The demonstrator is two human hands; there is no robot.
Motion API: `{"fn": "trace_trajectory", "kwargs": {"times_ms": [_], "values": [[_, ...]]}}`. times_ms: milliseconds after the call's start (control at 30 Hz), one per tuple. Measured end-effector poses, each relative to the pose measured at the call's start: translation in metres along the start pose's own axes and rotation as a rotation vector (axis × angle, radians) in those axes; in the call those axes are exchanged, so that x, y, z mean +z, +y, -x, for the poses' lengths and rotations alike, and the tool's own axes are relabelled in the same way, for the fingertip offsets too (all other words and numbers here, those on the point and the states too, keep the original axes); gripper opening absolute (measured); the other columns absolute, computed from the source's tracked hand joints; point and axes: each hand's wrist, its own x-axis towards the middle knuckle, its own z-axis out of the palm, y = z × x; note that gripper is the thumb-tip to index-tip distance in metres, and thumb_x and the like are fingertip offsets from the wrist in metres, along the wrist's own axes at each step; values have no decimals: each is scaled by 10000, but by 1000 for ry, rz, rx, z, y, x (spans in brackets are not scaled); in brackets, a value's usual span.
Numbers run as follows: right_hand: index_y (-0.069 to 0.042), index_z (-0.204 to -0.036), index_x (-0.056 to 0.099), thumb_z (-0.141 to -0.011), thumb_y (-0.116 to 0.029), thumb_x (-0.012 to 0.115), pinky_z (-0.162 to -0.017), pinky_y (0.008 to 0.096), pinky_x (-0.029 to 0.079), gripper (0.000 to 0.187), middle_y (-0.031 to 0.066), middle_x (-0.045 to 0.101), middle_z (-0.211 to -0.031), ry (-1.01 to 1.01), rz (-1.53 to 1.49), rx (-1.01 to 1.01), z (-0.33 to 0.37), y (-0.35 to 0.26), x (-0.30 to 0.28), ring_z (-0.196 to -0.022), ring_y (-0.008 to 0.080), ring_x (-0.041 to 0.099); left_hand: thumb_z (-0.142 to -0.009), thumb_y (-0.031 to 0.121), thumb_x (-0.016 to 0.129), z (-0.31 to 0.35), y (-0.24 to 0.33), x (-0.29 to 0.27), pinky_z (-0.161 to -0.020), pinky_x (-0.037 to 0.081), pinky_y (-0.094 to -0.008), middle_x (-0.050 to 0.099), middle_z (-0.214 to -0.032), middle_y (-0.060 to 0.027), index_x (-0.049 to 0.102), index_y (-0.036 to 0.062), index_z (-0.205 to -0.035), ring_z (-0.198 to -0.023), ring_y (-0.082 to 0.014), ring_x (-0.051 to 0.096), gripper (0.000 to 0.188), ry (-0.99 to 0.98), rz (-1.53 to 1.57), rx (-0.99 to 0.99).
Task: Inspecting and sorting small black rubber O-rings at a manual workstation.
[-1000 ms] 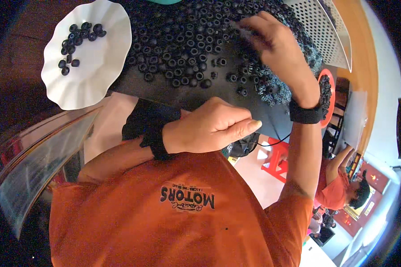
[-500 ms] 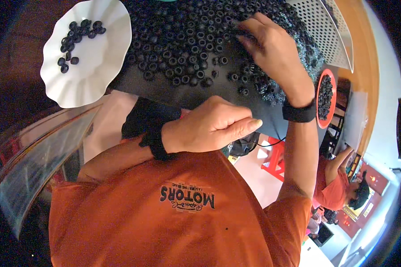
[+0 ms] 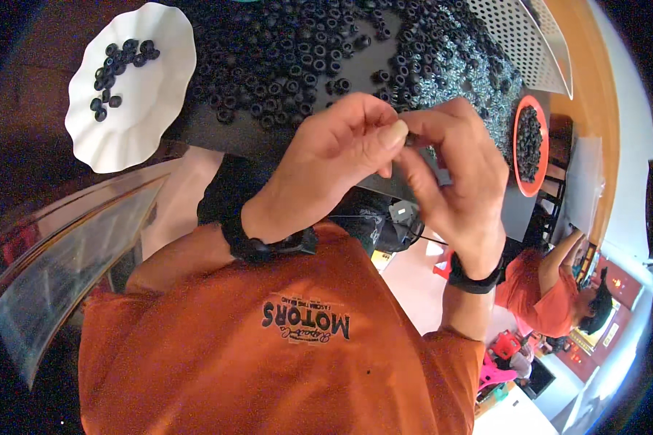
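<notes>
My left hand point(image 3: 325, 156) and my right hand point(image 3: 461, 170) meet at the fingertips over the near edge of a dark tabletop point(image 3: 189, 125). Both are closed in a pinch. A small dark piece point(image 3: 411, 138) shows between the right fingers, mostly hidden. The left thumb presses against the forefinger beside it; anything in that pinch is covered. Beyond the hands spreads a heap of small black ring-shaped parts point(image 3: 283, 54). Small silvery coil springs point(image 3: 461, 76) lie to its right, mixed with some black parts.
At the far left stands a white wavy-edged plate point(image 3: 168, 109) with several black parts. A red plate point(image 3: 519, 174) of small black pieces sits at right, below a white perforated basket point(image 3: 515, 32). Another person in an orange shirt point(image 3: 540, 290) is at the right.
My right hand has drawn back from the heap to my left hand, which has risen and moved forward. Their fingertips now meet, and a gap shows in the heap of black parts.
</notes>
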Motion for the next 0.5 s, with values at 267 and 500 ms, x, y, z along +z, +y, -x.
{"fn": "trace_trajectory", "kwargs": {"times_ms": [267, 500], "values": [[11, -1030, 625, -734, -11, 685, -539, 237, 388, 303, 58, 537, -748, 28, -149, 27, 17, 5, -1, -618, 132, 491, -970, 236, 453, 5, -3, -6, -519, 406, -222, 515, -716, -1, 517, 47, -1112, -669, -126, 535, 245, -177, 369, -191], [17, -947, 640, -720, -1, 700, -526, 242, 390, 236, 64, 541, -718, 115, -125, 20, 28, -5, 3, -606, 136, 501, -981, 297, 416, 7, -10, 2, -507, 371, -229, 495, -689, -7, 515, 78, -1098, -629, -135, 518, 268, -166, 388, -184]]}}
